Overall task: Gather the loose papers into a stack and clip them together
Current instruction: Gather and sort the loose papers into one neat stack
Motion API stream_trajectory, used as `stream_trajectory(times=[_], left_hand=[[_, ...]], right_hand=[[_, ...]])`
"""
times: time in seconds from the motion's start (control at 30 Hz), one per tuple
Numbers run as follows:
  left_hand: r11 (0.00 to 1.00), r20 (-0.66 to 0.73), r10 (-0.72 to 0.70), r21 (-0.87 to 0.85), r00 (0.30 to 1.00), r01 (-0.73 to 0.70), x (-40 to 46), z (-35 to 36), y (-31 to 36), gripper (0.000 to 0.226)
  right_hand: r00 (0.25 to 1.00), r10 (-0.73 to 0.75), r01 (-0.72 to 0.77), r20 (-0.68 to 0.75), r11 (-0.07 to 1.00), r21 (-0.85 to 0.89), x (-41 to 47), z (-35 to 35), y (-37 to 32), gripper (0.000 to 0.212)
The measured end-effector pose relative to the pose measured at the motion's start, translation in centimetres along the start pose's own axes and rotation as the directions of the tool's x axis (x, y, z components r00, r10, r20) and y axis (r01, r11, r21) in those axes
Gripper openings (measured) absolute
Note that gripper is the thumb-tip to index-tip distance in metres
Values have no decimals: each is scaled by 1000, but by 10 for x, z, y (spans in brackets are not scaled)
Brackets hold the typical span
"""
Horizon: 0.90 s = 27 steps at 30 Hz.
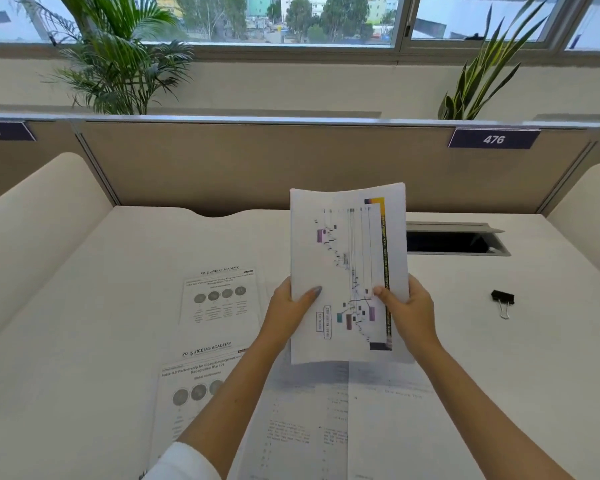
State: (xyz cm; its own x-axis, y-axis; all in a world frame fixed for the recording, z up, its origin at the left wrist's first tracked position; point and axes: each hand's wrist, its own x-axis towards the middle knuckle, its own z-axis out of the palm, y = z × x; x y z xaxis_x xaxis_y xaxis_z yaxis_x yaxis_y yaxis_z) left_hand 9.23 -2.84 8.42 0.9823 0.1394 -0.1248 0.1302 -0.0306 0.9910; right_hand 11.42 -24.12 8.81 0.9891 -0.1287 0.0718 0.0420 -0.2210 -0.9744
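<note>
I hold a stack of papers (347, 258) upright above the white desk (84, 323), its top sheet printed with a coloured chart. My left hand (290, 311) grips the stack's left edge, thumb on the front. My right hand (407, 308) grips the right edge the same way. Loose sheets still lie flat on the desk: one with a row of grey circles (219, 296) to the left, a similar one (194, 386) nearer me, and text pages (326, 424) under my forearms. A black binder clip (503, 301) lies on the desk to the right, apart from both hands.
A beige partition (257, 161) with a "476" label (493, 138) closes the back of the desk. An open cable hatch (454, 240) sits at the back right. White curved dividers stand on both sides. Plants rise behind the partition.
</note>
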Motion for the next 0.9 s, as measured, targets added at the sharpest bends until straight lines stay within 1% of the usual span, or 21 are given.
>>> stream_trajectory(times=[0.07, 0.17, 0.23, 0.33, 0.4, 0.47, 0.5, 0.53, 0.6, 0.63, 0.7, 0.73, 0.77, 0.9], left_hand=[[998, -6, -53, -24, 999, 53, -10, 1, -8, 31], [973, 59, -203, -101, 977, 208, -29, 1, -25, 21], [966, 75, -244, -64, 967, 249, -41, 0, -41, 28], [965, 26, -259, 57, 965, 257, -59, -1, -63, 38], [957, -26, -262, 121, 965, 263, -69, -3, -74, 42], [949, -63, -256, 176, 965, 263, -77, -5, -81, 44], [944, -79, -250, 201, 965, 261, -80, -5, -83, 44], [940, -97, -246, 218, 964, 262, -83, -7, -85, 44], [940, -125, -228, 228, 966, 252, -86, -9, -87, 44], [942, -133, -219, 228, 967, 245, -87, -9, -88, 44], [947, -144, -205, 221, 968, 234, -87, -10, -90, 43], [948, -148, -203, 217, 968, 232, -86, -11, -92, 43], [949, -152, -202, 214, 968, 231, -85, -11, -93, 43], [956, -179, -228, 147, 957, 255, -78, -14, -95, 43]], right_hand=[[999, 36, -36, -18, 999, -31, -5, -8, 9, 27], [988, 157, -157, 4, 986, -58, -18, -13, 30, 31], [973, 226, -222, 40, 971, -88, -29, -12, 42, 34], [962, 268, -256, 50, 951, -174, -47, -7, 57, 35], [974, 226, -216, 2, 934, -283, -59, -4, 64, 29], [992, 120, -123, -37, 872, -473, -72, -5, 71, 25], [998, 52, -53, -18, 815, -578, -79, -6, 76, 26], [1000, 0, 21, 32, 738, -674, -87, -7, 82, 27], [993, -20, 104, 113, 573, -813, -104, -7, 95, 33], [992, 0, 108, 126, 508, -855, -113, -7, 101, 38], [987, 57, 110, 149, 436, -893, -127, -6, 109, 57], [985, 65, 120, 162, 422, -899, -132, -6, 112, 69], [982, 76, 127, 175, 420, -898, -133, -6, 114, 76], [970, 91, 168, 226, 419, -892, -118, -4, 115, 81]])
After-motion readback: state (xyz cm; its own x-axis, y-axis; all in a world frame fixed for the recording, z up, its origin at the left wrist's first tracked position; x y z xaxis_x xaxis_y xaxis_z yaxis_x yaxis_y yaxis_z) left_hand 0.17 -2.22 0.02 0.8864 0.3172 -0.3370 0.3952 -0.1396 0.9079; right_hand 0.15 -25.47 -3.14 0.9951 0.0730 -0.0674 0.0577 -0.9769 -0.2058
